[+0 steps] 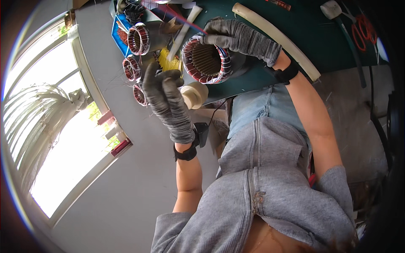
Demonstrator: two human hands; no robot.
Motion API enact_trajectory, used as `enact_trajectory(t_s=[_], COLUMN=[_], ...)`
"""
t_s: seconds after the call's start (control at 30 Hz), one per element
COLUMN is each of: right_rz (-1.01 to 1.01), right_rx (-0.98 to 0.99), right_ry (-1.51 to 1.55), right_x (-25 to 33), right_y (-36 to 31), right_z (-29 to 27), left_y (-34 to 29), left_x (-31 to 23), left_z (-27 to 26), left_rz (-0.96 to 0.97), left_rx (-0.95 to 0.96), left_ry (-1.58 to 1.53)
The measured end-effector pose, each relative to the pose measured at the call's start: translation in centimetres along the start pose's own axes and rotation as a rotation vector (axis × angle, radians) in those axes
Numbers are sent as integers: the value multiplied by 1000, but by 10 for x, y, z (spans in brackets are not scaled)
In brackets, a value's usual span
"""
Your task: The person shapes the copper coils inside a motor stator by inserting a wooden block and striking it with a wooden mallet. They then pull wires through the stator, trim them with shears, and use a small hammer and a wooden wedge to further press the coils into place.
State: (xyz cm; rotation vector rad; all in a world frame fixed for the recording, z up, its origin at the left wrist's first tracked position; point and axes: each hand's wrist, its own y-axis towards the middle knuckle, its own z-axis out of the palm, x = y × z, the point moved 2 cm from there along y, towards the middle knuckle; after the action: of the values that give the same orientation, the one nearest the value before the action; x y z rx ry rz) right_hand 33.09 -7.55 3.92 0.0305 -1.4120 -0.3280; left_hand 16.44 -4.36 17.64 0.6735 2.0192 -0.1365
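So the right hand (236,39), gloved, is up at the top rim of the motor core (206,61), fingers bent in where the coloured wires (187,22) meet it. Can't tell if it's pinching those wires or just pressing on the rim. The left hand (166,95), also gloved, is off the core, fingers loosely parted, nothing I can make out in it, and the cream spool (195,95) is just beside it. The core sits on the green table (251,72) near the edge, open end towards the camera. My worry: with only 1 hand on it, a hard tug on the wires could roll or drag it. Knitted gloves might also snag a strand or loosen the lacing. Further left, 3 smaller coils (139,39) could get knocked by a careless left elbow.
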Motion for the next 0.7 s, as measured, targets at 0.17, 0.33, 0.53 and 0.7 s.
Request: enact_trajectory(t_s=[0.17,0.33,0.53,0.7], right_rz=[83,109,202,65], right_rx=[-79,-123,-134,-216], right_ry=[216,179,271,164], right_x=[-16,-16,-20,-23], right_y=[-17,-25,-37,-36], right_z=[2,13,13,22], left_y=[-34,-62,-50,-52], left_x=[60,127,102,110], left_z=[37,40,58,56], left_rz=[289,366,321,329], left_rx=[350,560,311,318], left_ry=[739,1097,789,760])
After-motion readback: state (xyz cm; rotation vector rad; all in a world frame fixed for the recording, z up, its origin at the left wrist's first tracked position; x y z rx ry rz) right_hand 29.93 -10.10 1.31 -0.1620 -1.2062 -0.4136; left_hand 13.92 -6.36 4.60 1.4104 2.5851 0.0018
